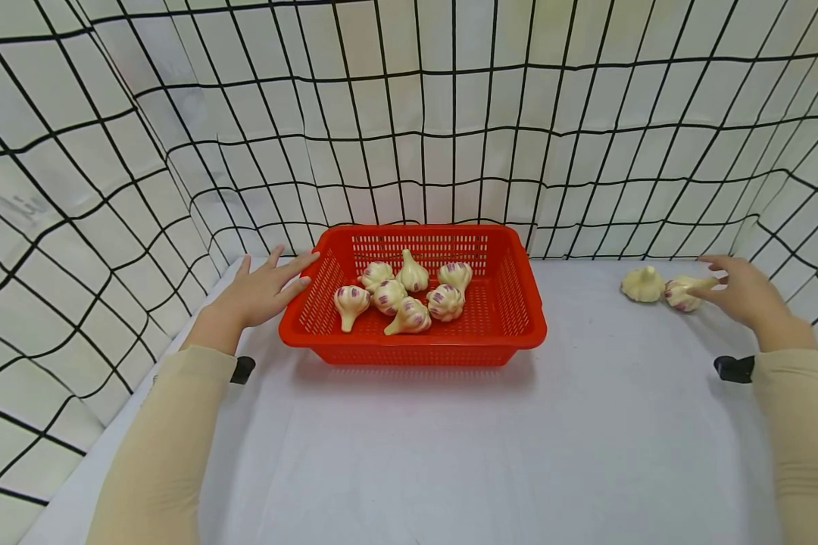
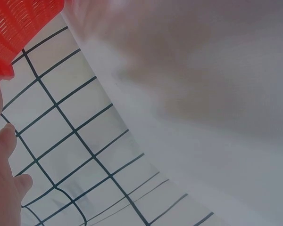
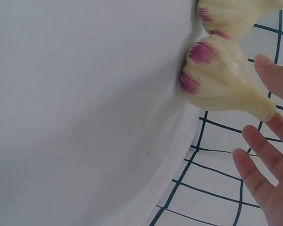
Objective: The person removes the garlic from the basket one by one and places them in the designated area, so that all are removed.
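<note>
At the left rim of a red plastic basket [image 1: 419, 342] rests my left hand [image 1: 262, 290], fingers spread and fairly straight. Several garlic bulbs [image 1: 410, 316], cream with purple streaks, lie inside that basket. On the right, my right hand [image 1: 748, 294] is spread around the stem end of a purple-streaked garlic bulb [image 1: 683, 294]. In the right wrist view the thumb stands apart from the stem, while a fingertip [image 3: 276, 123] is right at the stem's tip. A second garlic bulb [image 1: 642, 284] lies just left of the first, close against it.
A white cloth [image 1: 416, 446] covers the table. Black netting [image 1: 453, 136] over white panels walls off the back and both sides, with the right hand near the right wall. Dark wrist devices [image 1: 734, 369] sit at both cuffs.
</note>
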Available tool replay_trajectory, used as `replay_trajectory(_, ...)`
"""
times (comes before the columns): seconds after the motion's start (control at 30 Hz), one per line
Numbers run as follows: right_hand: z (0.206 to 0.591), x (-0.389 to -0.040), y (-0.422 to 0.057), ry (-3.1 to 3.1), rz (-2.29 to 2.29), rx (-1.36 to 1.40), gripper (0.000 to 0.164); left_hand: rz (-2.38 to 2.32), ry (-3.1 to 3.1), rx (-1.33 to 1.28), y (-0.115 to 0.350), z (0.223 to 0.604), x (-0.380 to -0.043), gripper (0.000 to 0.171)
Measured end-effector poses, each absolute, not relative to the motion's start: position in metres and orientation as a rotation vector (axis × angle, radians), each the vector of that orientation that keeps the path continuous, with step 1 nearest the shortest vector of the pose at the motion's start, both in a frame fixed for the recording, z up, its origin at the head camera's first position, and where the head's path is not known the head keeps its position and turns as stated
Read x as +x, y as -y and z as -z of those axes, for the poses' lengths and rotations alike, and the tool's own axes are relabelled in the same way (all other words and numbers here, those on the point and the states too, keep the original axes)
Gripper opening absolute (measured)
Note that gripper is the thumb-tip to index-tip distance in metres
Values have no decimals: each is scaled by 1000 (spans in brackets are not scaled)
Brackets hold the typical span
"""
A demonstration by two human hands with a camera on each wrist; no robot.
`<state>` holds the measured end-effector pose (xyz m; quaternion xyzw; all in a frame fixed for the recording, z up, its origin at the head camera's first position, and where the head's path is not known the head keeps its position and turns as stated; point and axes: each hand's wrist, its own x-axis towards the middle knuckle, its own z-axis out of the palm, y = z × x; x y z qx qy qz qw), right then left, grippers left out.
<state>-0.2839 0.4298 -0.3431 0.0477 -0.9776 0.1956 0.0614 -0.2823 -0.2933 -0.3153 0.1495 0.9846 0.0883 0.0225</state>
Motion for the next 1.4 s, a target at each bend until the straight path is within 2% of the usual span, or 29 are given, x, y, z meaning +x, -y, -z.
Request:
replay_trajectory(0.43,324,-279,-420,2894,-570,151,56,-260,-3053,469,294,316,-283,69)
replay_trajectory(0.73,311,-276,-404,2869,-537,205,43,-260,-3051,470,293,314,-281,69)
replay_trajectory(1.4,292,-276,-360,2793,-549,366,37,-255,-3055,468,291,312,-280,69)
